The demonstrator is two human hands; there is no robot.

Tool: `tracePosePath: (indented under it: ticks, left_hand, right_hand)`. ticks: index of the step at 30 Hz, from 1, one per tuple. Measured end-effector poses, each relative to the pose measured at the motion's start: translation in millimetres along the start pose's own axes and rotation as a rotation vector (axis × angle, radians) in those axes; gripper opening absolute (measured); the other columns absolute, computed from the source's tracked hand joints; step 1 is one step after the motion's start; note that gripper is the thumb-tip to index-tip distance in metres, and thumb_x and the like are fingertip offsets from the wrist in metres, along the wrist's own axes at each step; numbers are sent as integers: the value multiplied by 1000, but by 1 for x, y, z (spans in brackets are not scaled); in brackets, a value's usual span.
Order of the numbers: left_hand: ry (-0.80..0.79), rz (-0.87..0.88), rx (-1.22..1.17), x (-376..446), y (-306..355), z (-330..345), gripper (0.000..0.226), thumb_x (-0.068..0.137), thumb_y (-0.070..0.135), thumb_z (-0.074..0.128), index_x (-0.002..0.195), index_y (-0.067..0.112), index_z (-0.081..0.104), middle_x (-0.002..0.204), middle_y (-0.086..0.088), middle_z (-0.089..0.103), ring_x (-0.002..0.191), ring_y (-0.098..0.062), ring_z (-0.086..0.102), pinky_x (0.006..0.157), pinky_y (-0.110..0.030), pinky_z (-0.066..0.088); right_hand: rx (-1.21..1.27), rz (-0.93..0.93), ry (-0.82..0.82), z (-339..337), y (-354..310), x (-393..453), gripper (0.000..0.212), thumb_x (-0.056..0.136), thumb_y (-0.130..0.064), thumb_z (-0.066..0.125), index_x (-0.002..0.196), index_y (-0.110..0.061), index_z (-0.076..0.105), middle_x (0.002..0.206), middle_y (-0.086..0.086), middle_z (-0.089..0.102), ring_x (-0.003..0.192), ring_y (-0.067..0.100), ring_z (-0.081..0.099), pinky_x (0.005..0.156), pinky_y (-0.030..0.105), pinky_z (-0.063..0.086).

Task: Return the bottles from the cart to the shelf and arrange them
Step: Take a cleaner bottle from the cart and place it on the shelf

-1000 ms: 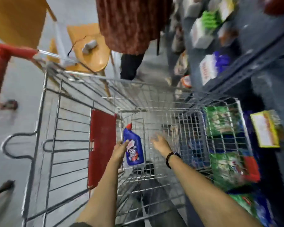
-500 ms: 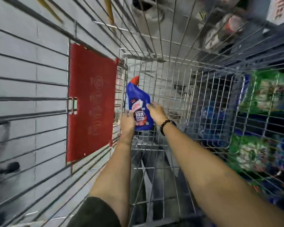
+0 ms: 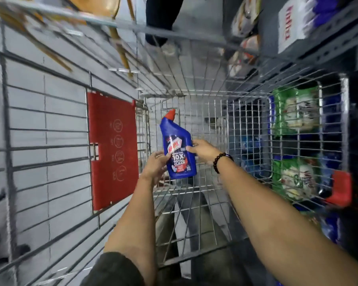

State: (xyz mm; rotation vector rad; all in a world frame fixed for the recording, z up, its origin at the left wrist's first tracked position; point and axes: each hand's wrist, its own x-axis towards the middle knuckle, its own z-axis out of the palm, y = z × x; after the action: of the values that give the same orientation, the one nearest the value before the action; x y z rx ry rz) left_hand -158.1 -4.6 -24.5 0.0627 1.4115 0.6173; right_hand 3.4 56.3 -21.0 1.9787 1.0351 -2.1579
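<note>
The blue bottle (image 3: 179, 150), inside the wire cart (image 3: 194, 195), we hold with both hands, left hand (image 3: 156, 165) and right hand (image 3: 204, 150) pressing its flat sides; it looks rigid, smooth, probably heavy with liquid, so we grip the wide body, not the neck.

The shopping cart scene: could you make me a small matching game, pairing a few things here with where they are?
Things:
1. blue toilet cleaner bottle
2. red plastic flap
3. black bead bracelet
4. green packets

Places:
A. on the right wrist
B. outside the cart, seen through its right-hand wire wall
C. held between the left hand and the right hand, inside the basket
D. fixed to the wire panel left of the basket

Pairs: 1-C, 2-D, 3-A, 4-B
</note>
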Motion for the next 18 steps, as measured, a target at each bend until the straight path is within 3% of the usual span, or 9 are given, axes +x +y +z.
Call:
tracePosePath:
  ticks: [6,8,10,13,18]
  left_hand:
    - [-377,15,229,-65,51,23,32,86,-2,56,115,10,54,92,-6,69,83,-20,64,82,-36,54]
    - [-513,53,365,-90,67,38,29,85,-2,56,111,10,56,93,-6,70,85,-19,66,78,-33,58]
    - [-642,109,495,-117,79,57,24,86,-4,53,105,11,57,86,0,75,79,-15,70,72,-29,60]
    - [-808,201,658,-162,89,91,26,85,-10,49,97,13,56,75,6,77,70,-8,71,65,-28,61]
    - [-1156,314,876,-248,88,156,37,80,-18,49,97,15,55,77,1,73,72,-8,70,66,-28,61]
  right_hand:
    - [184,-104,30,-28,-9,-116,11,93,-19,52,83,-19,57,104,7,59,78,7,59,59,18,49]
    - [266,-158,105,-30,-6,-162,10,92,-19,52,98,-13,58,105,6,59,84,11,61,57,18,49]
    - [371,-247,194,-29,3,-206,23,92,-15,52,114,-6,52,103,6,59,88,16,61,63,23,50]
    - [515,-421,335,-22,24,-277,14,90,-7,54,103,-11,50,89,2,61,66,2,65,53,16,52]
    - [628,-660,582,-11,67,-394,33,84,4,56,109,-17,50,95,0,63,71,2,67,55,21,56]
